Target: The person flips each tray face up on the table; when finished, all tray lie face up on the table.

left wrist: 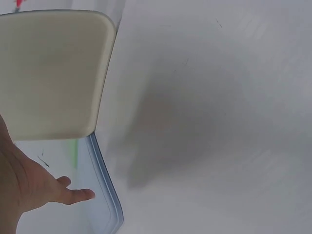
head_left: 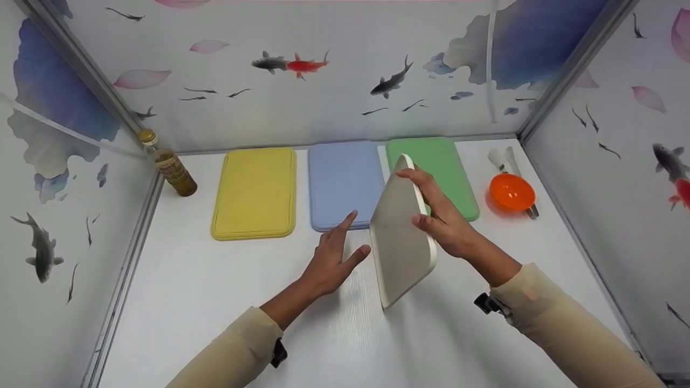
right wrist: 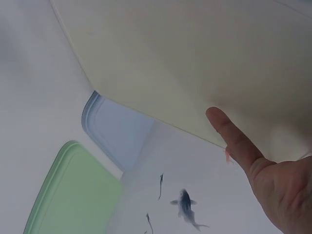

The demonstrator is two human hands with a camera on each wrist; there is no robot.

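Observation:
A cream cutting board stands steeply tilted on its long lower edge over the white table. My right hand grips it by the raised edge, fingertips hooked over the top and the thumb apart from them along the rim. To the board's left is my left hand, thumb and fingers extended, holding nothing; its thumb is close to the board's face. Beyond that hand lies a blue cutting board. A green cutting board lies partly hidden behind the cream one. In the left wrist view, the cream board rises above the left hand.
At the back left lies a yellow cutting board, with a bottle of brownish liquid left of it. An orange bowl is at the right, partly covering a long utensil. Printed panels wall the table at back and sides.

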